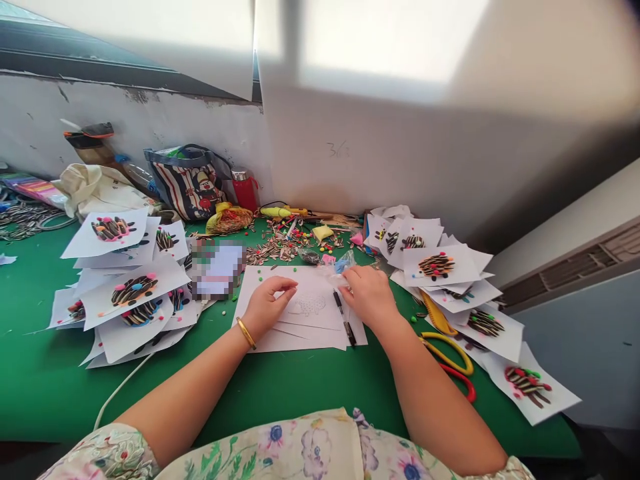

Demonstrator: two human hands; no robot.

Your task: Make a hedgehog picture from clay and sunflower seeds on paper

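White sheets of paper (300,337) lie in front of me, the top one bearing a faint drawing (307,305) of a dotted, rounded animal. Over their left part hovers my left hand (267,305), thumb and fingertips brought together; whatever is between them is too small or hidden to make out. My right hand (371,293) is closed at the sheets' upper right corner, its fingertips on a small clear plastic bag (341,268) with something blue inside. A black pen (344,319) lies on the paper beside that hand.
Stacked cards with striped seed pictures stand left (135,293) and right (447,267). Scissors (453,353) with yellow and red handles lie by my right forearm. Loose seeds (275,247), a phone-like blurred object (219,270), a striped bag (185,183) and a red bottle (245,192) sit farther back.
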